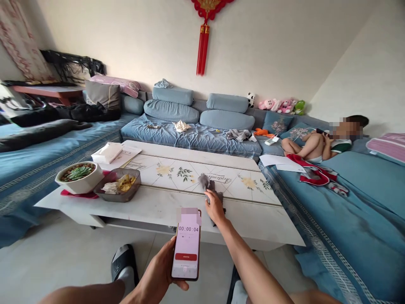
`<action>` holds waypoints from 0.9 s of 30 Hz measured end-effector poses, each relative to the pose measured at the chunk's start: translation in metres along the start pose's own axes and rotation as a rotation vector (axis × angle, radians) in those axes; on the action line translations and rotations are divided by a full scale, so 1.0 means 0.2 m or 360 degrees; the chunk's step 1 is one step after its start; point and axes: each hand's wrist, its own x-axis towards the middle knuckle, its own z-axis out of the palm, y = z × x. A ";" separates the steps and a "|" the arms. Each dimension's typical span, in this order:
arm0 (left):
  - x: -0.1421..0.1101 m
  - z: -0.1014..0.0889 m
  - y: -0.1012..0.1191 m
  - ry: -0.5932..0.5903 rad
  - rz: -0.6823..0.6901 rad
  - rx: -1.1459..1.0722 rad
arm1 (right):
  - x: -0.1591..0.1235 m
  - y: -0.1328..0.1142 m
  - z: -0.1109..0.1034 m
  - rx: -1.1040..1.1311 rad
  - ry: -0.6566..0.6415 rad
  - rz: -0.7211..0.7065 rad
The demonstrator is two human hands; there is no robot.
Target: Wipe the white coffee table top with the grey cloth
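Note:
My left hand is wrapped round a phone held upright over the floor, its screen showing a timer reading 00:00:04. My right hand reaches forward onto the white coffee table and rests on a grey cloth that lies crumpled on the patterned tabletop. Its fingers press on the near end of the cloth.
On the table's left stand a white pot with a green plant, a grey snack tray and a white box on papers. A blue sofa wraps round three sides. A person lies on its right part. My slippered foot is on the floor.

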 end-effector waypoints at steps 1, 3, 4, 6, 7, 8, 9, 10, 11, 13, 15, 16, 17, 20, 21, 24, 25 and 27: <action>0.00 0.01 0.01 -0.0004 -0.0001 0.0011 | 0.00 -0.05 0.02 0.0019 -0.0046 -0.0053; 0.00 0.03 0.02 -0.0029 0.0015 0.0022 | -0.02 -0.11 0.04 0.0031 -0.0118 -0.0134; 0.01 0.05 0.03 -0.0039 0.0029 0.0025 | -0.03 -0.12 0.03 0.0023 -0.0141 -0.0157; 0.01 0.07 0.03 -0.0051 0.0044 0.0024 | -0.04 -0.10 0.00 -0.0012 -0.0164 -0.0178; 0.02 0.08 0.04 -0.0058 0.0042 0.0020 | -0.05 -0.08 -0.04 -0.0033 -0.0170 -0.0182; 0.02 0.09 0.04 -0.0074 0.0033 0.0016 | -0.07 -0.06 -0.07 -0.0051 -0.0174 -0.0182; 0.03 0.10 0.04 -0.0099 0.0020 0.0011 | -0.08 -0.03 -0.11 -0.0074 -0.0177 -0.0187; 0.03 0.10 0.04 -0.0130 0.0008 0.0006 | -0.10 0.01 -0.16 -0.0112 -0.0184 -0.0200; 0.03 0.11 0.04 -0.0158 0.0000 0.0000 | -0.12 0.05 -0.21 -0.0167 -0.0195 -0.0220; 0.03 0.11 0.04 -0.0193 0.0007 -0.0021 | -0.17 0.14 -0.31 -0.0322 -0.0210 -0.0253; 0.02 0.11 0.04 -0.0198 0.0027 -0.0036 | -0.22 0.25 -0.42 -0.0489 -0.0210 -0.0235; 0.02 0.11 0.04 -0.0200 0.0034 -0.0037 | -0.24 0.32 -0.48 -0.0554 -0.0203 -0.0199; 0.02 0.10 0.04 -0.0204 0.0037 -0.0034 | -0.27 0.39 -0.54 -0.0613 -0.0193 -0.0155; 0.01 0.10 0.04 -0.0212 0.0031 -0.0031 | -0.34 0.64 -0.72 -0.0760 -0.0145 -0.0018; 0.00 0.09 0.04 -0.0209 0.0034 -0.0032 | -0.37 0.72 -0.78 -0.0803 -0.0102 0.0039; -0.01 0.08 0.05 -0.0204 0.0052 -0.0029 | -0.43 0.95 -0.90 -0.0909 0.0110 0.0298; -0.01 0.07 0.05 -0.0204 0.0060 -0.0026 | -0.44 1.00 -0.93 -0.0924 0.0189 0.0393; -0.02 0.05 0.05 -0.0198 0.0067 -0.0024 | -0.45 1.07 -0.94 -0.0909 0.0309 0.0522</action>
